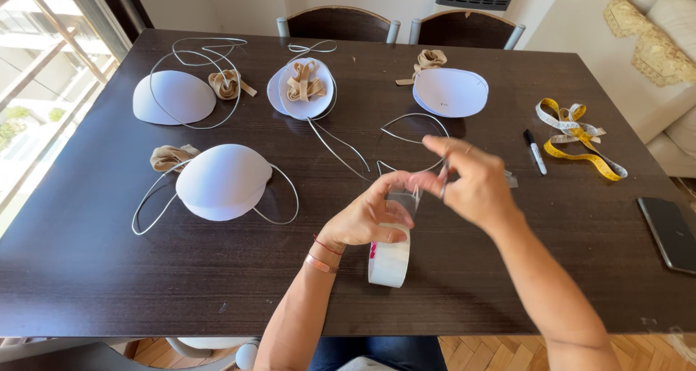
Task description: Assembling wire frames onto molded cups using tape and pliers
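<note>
My left hand grips a roll of clear tape above the near middle of the dark wooden table. My right hand pinches the free end of the tape and pulls it up from the roll. A bent metal wire lies on the table just behind both hands, one end running under my right fingers. Whether the fingers also hold the wire I cannot tell.
Several white foam cups lie around: near left, far left, centre back, right back, with wires and beige elastic bundles. A yellow measuring tape, a marker and a dark phone sit at right. Two chairs stand behind.
</note>
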